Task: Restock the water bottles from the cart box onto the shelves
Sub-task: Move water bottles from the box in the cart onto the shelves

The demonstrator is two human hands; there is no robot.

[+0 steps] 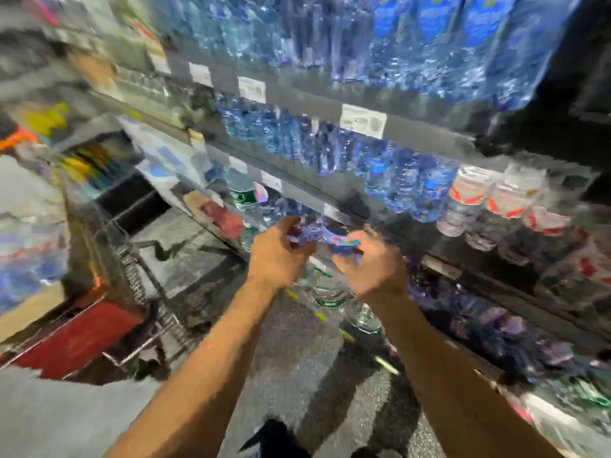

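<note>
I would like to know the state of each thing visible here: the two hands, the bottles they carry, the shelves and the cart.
Left hand: fingers curled, gripping the blue-labelled bottles.
Right hand: fingers curled, gripping the same bottles.
Blue-labelled bottles: held between both hands in front of the shelf; their number is blurred.
Upper shelves: filled with upright blue bottles.
Red-labelled bottles: standing on a shelf, right.
Cart: standing left, apart from both hands.
</note>
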